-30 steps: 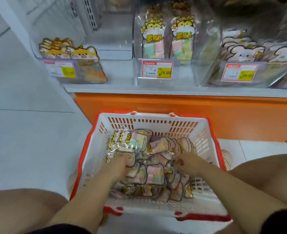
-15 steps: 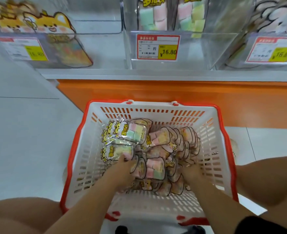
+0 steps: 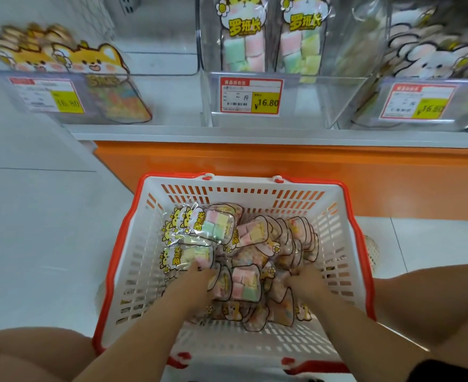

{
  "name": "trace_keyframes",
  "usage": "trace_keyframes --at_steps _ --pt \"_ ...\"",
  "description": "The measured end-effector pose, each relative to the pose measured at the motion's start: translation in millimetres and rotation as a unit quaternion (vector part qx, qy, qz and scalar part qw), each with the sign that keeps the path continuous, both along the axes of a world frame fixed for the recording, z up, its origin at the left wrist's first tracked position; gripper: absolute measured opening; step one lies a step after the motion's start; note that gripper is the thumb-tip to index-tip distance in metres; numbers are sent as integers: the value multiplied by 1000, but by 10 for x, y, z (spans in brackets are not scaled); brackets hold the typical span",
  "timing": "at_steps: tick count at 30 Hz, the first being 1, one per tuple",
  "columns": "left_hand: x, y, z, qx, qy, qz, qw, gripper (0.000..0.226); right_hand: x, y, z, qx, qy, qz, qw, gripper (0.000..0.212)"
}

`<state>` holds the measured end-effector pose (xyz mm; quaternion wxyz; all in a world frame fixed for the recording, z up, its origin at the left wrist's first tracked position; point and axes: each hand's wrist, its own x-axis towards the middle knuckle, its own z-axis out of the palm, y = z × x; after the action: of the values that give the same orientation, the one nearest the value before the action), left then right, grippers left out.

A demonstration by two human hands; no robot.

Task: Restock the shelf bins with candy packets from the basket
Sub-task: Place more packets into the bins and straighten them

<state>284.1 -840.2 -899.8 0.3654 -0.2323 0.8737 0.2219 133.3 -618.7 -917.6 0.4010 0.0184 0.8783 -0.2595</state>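
Note:
A white basket with a red rim [image 3: 133, 260] stands on the floor in front of me, holding several clear candy packets [image 3: 216, 227] of pastel marshmallow cubes. My left hand [image 3: 197, 285] is pushed down among the packets at the middle left. My right hand [image 3: 304, 279] is buried in the pile at the right. Fingertips of both hands are hidden under the packets, so a grip is not visible. Above, the clear middle shelf bin [image 3: 296, 103] holds two upright packets [image 3: 244, 42] at its back.
A left bin [image 3: 70, 100] holds dog-faced packets, a right bin [image 3: 420, 106] holds white-animal packets. Yellow price tags [image 3: 250, 96] front each bin. An orange shelf base [image 3: 282, 161] runs behind the basket. My bare knees [image 3: 29, 354] flank the basket on the white floor.
The view has tilted and moved closer to the basket. Both hands have slid nearer to me and deeper into the pile of packets.

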Motion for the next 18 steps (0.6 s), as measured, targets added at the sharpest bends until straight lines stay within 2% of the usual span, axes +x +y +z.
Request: trace_keyframes --at_steps 5,9,12,14,15,16,18 --pt "-29 33 172 15 17 -12 1000 39 -92 28 490 -18 11 32 999 18" --pt "-112 161 474 45 60 -6 997 54 -241 -36 1019 -92 39 -3 995 18" --pt "-153 243 709 94 84 30 992 51 -250 -82 1307 -197 41 -45 979 34" --pt "-164 273 879 162 89 96 978 44 -188 -126 1446 -273 23 -94 957 35" --pt "-174 291 972 226 92 157 957 46 -150 -155 1510 -321 0 -128 938 31" --pt "-182 313 1073 302 93 234 920 50 -108 -191 1569 -371 -31 -166 913 27" --pt "-183 363 1228 431 98 378 814 54 -19 -266 1628 -446 -103 -213 863 15"
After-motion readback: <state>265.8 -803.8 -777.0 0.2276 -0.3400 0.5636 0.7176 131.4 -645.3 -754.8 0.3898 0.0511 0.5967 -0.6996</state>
